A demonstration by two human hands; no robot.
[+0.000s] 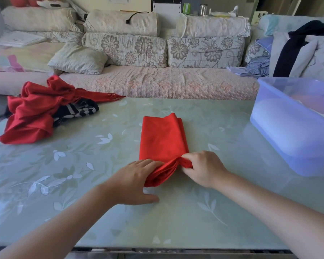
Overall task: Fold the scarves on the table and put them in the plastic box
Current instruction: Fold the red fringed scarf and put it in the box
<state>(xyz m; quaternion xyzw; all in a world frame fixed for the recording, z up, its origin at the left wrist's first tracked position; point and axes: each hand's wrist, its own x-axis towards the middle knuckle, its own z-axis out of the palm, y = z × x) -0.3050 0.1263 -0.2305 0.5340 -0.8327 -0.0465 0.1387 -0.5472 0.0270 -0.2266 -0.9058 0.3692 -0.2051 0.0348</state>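
Observation:
A bright red scarf (162,139) lies folded into a long strip in the middle of the table, its near end lifted. My right hand (204,168) pinches that near end from the right. My left hand (134,182) has its fingers slid under the same end, thumb flat on the table. At the table's far left a darker red fringed scarf (36,109) lies crumpled over a black-and-white patterned scarf (77,111). The translucent blue plastic box (281,146) stands at the right edge, with pale cloth dimly visible inside.
The table (82,184) has a pale green leaf-patterned top. Behind it runs a flowered sofa (157,81) with cushions. Clothes (303,51) are heaped on the sofa at the far right, behind the box.

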